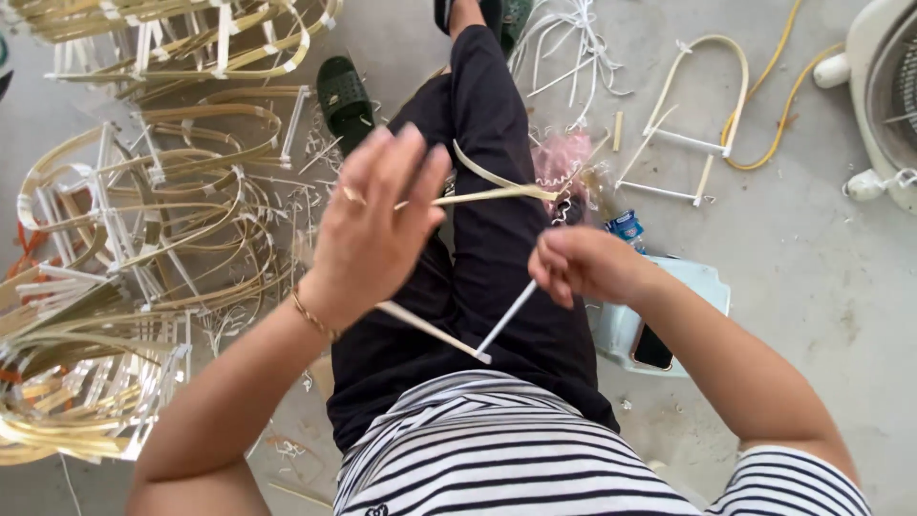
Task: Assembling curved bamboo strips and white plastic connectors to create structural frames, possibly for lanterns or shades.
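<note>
My left hand (377, 225) is raised over my lap, back toward the camera, fingers closed around thin pale bamboo strips (497, 191) that curve off to the right. A straight bamboo stick (430, 330) runs from under this hand down to my lap. My right hand (583, 263) is closed on a thin white plastic tie (506, 320) that slants down to meet the stick's lower end. I sit with black trousers and a striped shirt, one leg stretched forward.
Piles of finished bent bamboo frames (143, 239) cover the floor on the left. One loose frame (693, 124) lies at upper right beside a yellow cable (764, 86) and a white fan (888, 96). A pale blue stool (669, 325) holds a phone. Green sandals (344, 96) lie ahead.
</note>
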